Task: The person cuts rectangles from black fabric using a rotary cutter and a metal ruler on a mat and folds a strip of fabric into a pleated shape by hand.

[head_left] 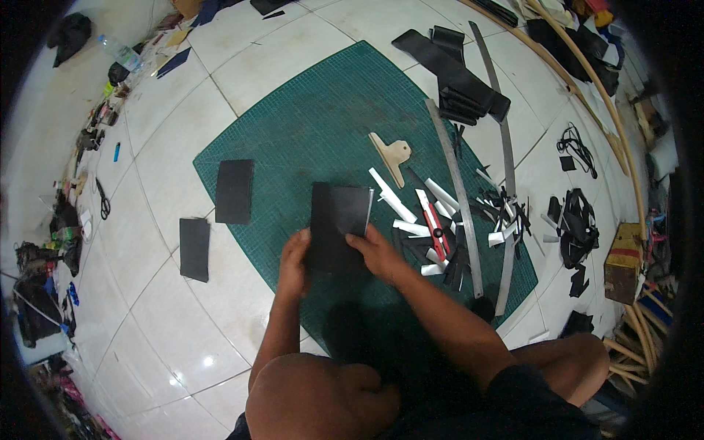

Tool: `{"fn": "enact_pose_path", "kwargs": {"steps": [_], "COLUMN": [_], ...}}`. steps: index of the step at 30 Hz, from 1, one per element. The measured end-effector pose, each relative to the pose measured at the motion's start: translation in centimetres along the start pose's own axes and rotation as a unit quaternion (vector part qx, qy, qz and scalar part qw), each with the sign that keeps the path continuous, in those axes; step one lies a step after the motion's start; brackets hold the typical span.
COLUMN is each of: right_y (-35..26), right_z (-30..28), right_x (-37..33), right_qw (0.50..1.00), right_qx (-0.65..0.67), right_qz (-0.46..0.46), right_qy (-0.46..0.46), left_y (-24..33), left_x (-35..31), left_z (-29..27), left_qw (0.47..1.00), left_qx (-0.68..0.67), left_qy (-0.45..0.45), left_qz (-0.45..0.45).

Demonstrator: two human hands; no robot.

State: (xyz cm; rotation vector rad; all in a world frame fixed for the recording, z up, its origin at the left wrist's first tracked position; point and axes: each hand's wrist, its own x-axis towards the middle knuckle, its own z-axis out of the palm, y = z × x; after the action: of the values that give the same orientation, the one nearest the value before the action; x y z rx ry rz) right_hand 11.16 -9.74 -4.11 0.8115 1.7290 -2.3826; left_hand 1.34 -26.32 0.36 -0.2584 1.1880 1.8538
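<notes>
Between my two hands is a stack of black rectangular sheets (339, 220), with a thin pale edge showing along its right side. My left hand (295, 258) grips the stack's left edge, its fingers partly hidden. On the right edge, my right hand (375, 254) holds it with the thumb lying on top. Beneath is a green cutting mat (293, 110). A red and white utility knife (434, 229) rests right of my right hand among black and white offcuts (442, 196). Beyond the stack lies a beige notched spreader-like piece (393, 157).
Two black rectangular pieces (234, 192) (194, 249) lie to the left, one on the mat and one on the tiles. A metal ruler (456, 198) and a longer metal strip (506, 161) run along the right. Folded black strips (458, 77) sit at the far right; scissors (103, 199) lie far left.
</notes>
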Motion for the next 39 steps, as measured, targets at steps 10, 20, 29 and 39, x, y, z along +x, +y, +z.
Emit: {"fn": "enact_pose_path", "kwargs": {"steps": [10,20,29,39], "right_y": [2.8,-0.1,1.0,0.1], "right_z": [5.6,1.6,-0.8,-0.7], "right_x": [-0.2,-0.4,-0.2,-0.3], "right_qw": [0.989,0.996,0.992,0.994], "right_qx": [-0.011,-0.064,-0.117,-0.097], "right_qz": [0.003,0.047,0.002,0.029], "right_qy": [0.149,0.035,0.056,0.039], "left_y": [-4.1,4.0,10.5,10.4], "left_x": [-2.2,-3.5,-7.0,-5.6], "left_z": [0.1,-14.7,-29.8,-32.1], "left_qw": [0.964,0.903,0.904,0.897], "left_qx": [0.125,0.120,0.067,0.147], "left_qy": [0.171,0.289,0.347,0.379], "left_qz": [0.163,0.295,0.241,0.174]}}
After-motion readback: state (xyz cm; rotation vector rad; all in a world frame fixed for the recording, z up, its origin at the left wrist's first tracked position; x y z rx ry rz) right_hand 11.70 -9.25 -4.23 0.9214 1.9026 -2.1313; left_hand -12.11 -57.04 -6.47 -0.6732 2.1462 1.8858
